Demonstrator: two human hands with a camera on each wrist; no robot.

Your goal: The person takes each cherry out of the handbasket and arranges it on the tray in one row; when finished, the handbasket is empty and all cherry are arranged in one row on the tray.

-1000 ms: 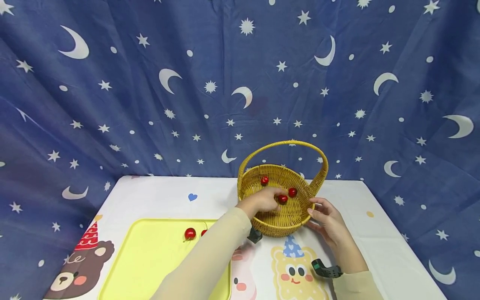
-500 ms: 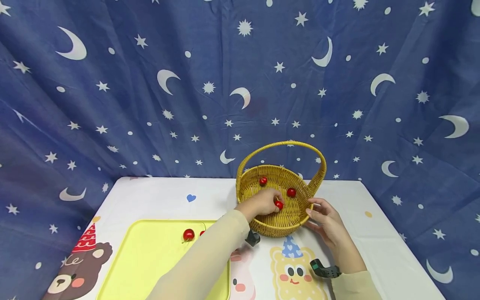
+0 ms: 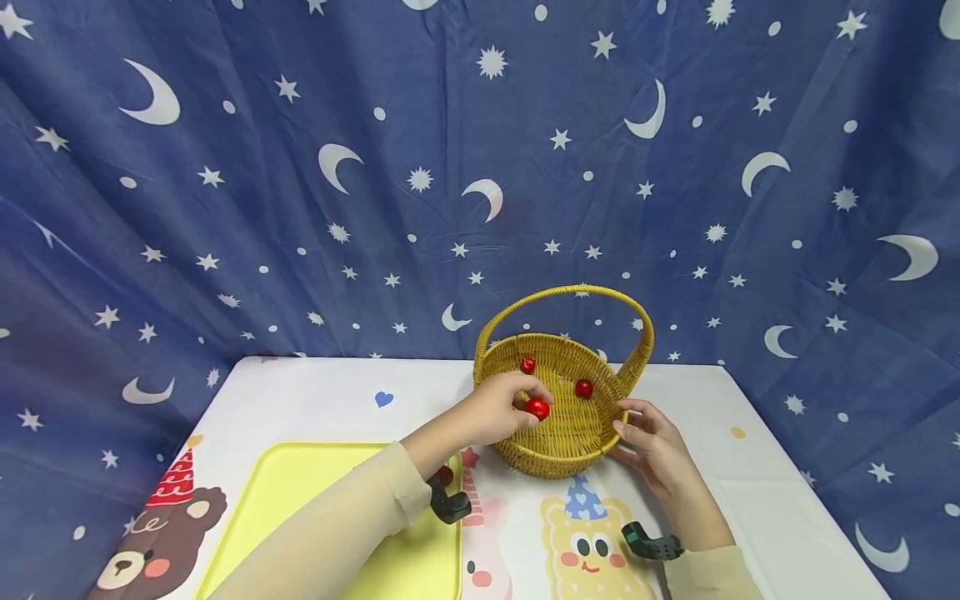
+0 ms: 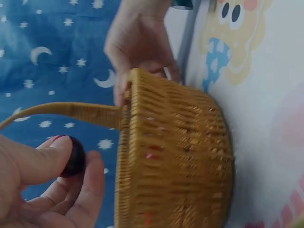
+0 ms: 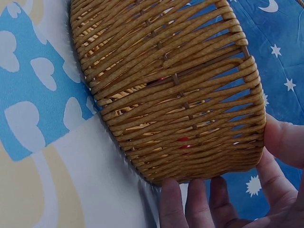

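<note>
My left hand (image 3: 491,410) pinches a red cherry (image 3: 537,408) between thumb and fingers, over the near left rim of the wicker basket (image 3: 551,468). In the left wrist view this cherry (image 4: 76,159) looks dark and is raised beside the basket's rim. My right hand (image 3: 656,446) holds the basket's right rim, thumb on top and fingers against the outer wall, as the right wrist view also shows. Inside the basket lie two cherries, one cherry (image 3: 528,365) at the back left and another cherry (image 3: 584,388) toward the right.
A yellow tray (image 3: 281,500) lies at the front left, partly covered by my left sleeve. A dark red cherry (image 3: 444,476) on it shows behind my left wrist. The basket's tall arched handle (image 3: 566,290) rises near the blue star-patterned curtain (image 3: 360,208).
My left hand has gripped a cherry from the basket floor and lifted it leftward to the rim. The right hand keeps its hold on the basket.
</note>
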